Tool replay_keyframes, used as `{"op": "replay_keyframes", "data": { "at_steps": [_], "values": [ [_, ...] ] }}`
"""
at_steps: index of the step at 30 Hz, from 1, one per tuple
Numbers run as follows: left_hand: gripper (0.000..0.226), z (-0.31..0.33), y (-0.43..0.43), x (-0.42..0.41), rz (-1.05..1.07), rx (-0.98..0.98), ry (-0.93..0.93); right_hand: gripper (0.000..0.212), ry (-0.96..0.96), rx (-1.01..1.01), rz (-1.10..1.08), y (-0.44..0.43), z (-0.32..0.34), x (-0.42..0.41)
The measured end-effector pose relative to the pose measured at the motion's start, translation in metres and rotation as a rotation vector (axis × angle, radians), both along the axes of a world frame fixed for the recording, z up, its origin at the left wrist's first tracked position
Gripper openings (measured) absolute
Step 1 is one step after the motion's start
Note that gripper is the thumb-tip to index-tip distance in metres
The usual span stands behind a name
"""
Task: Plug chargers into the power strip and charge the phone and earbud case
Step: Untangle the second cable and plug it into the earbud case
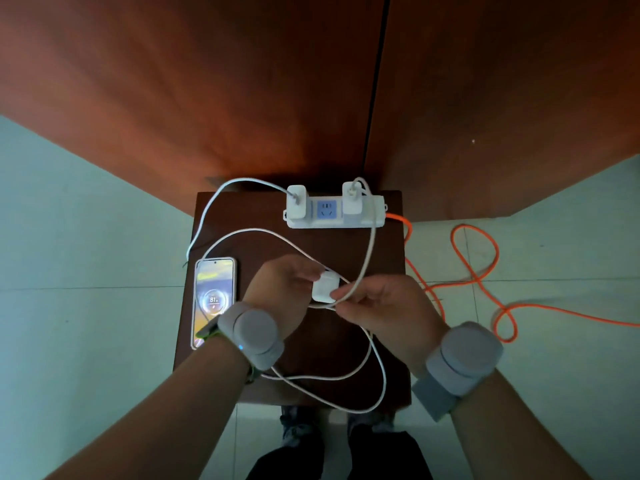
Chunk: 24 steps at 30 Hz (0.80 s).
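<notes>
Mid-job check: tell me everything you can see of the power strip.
The power strip is a white plastic bar with blue-faced sockets. It lies flat along the far edge of the small dark table. Its left charger and right charger, both white, are plugged in, and the middle socket between them is free. An orange cord leaves its right end and runs down toward the floor.

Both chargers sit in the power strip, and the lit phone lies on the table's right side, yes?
No. The head view shows the lit phone on the table's left side, by the left hand. Both chargers do sit in the power strip.
</notes>
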<state>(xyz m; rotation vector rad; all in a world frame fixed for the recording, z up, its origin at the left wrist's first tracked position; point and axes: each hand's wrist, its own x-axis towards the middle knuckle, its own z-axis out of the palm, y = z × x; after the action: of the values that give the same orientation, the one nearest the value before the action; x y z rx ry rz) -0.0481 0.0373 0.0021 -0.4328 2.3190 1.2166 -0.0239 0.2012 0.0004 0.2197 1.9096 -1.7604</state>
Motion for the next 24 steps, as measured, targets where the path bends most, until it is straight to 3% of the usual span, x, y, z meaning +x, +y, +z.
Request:
{"op": "replay_keyframes", "data": {
  "at_steps": [3, 5, 9, 10, 11, 16, 24],
  "values": [
    [0.044, 0.003, -0.002, 0.012, -0.195, -0.081, -0.025, 0.012, 0.022, -0.001, -0.041, -0.003, 0.019, -0.007],
    [0.036, 0.023, -0.004, 0.025, -0.266, -0.115, -0.052, 0.013, 0.000, -0.057, -0.100, -0.005, 0.043, -0.007],
    [0.008, 0.050, -0.012, 0.034, -0.175, -0.059, -0.068, 0.020, -0.036, -0.140, -0.280, -0.003, 0.068, -0.021],
    [0.015, 0.049, -0.016, 0.036, -0.169, -0.054, -0.067, 0.020, -0.050, -0.165, -0.325, -0.003, 0.064, -0.024],
    [0.020, 0.090, -0.022, 0.039, -0.153, -0.048, -0.050, 0.020, -0.058, -0.182, -0.373, -0.001, 0.108, -0.023],
    [0.019, 0.122, -0.028, 0.042, -0.090, 0.097, -0.103, 0.008, -0.183, -0.274, -0.476, -0.001, 0.131, -0.026],
    [0.024, 0.184, -0.023, 0.040, -0.051, 0.238, -0.069, 0.027, -0.327, -0.304, -0.393, -0.026, 0.176, 0.023]
  ]
}}
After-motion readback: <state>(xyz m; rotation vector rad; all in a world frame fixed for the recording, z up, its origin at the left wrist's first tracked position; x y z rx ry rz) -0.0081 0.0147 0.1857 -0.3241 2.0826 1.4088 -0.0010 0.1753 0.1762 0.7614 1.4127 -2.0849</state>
